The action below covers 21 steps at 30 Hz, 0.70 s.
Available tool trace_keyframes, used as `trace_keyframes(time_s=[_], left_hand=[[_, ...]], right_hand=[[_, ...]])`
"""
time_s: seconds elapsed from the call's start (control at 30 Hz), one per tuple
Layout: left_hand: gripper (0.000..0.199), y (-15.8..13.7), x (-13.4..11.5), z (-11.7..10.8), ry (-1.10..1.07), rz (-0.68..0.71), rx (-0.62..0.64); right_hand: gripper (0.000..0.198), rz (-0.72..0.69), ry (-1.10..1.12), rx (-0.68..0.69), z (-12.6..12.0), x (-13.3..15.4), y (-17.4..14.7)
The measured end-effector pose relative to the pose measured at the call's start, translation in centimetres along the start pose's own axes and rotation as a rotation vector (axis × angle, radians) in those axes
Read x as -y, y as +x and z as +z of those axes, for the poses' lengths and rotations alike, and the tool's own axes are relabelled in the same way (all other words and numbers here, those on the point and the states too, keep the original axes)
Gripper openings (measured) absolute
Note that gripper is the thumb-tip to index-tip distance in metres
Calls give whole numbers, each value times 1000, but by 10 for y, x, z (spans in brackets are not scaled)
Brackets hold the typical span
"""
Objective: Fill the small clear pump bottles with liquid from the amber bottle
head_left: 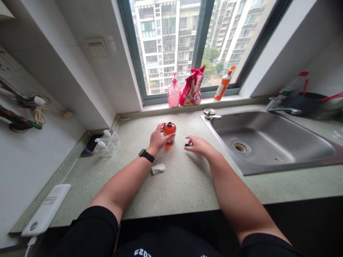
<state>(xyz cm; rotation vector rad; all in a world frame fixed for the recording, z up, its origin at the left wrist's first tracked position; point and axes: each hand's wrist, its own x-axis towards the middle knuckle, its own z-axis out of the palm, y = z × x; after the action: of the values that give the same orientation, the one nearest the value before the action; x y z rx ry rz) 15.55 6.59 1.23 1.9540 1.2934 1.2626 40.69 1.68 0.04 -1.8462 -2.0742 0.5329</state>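
Note:
A red-orange translucent bottle (169, 129) stands upright on the speckled counter, its dark neck uncapped. My left hand (158, 138), with a black watch on the wrist, is wrapped round the bottle from the left. To the right of it, my right hand (199, 145) holds a small black cap (188, 145) between thumb and fingers, low over the counter. Whether the cap touches the counter I cannot tell. A folded white tissue (158, 168) lies just below the left wrist.
A steel sink (268, 142) takes up the right side. Along the window sill stand a pink pump bottle (174, 91), a red bag (192, 87) and an orange bottle (224, 85). Clear plastic holders (107, 144), a phone (90, 145) and a white power bank (46, 208) lie at left.

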Motion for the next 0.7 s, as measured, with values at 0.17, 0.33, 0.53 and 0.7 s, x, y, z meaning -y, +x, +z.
trace_keyframes(time_s=[0.17,0.33,0.53,0.7], left_hand=[[71,2,5,1,-23,-50,-25],[80,2,6,0,-30,-75,28],[88,-31,8,-48,136,123,-66],[49,-75,25,-146,353,263,-421]], right_hand=[[56,-26,-21,-9,0,1,0],[50,-100,-42,-112,5,6,2],[35,-367,12,-317,23,25,0],[22,-551,115,-288,37,46,-8]])
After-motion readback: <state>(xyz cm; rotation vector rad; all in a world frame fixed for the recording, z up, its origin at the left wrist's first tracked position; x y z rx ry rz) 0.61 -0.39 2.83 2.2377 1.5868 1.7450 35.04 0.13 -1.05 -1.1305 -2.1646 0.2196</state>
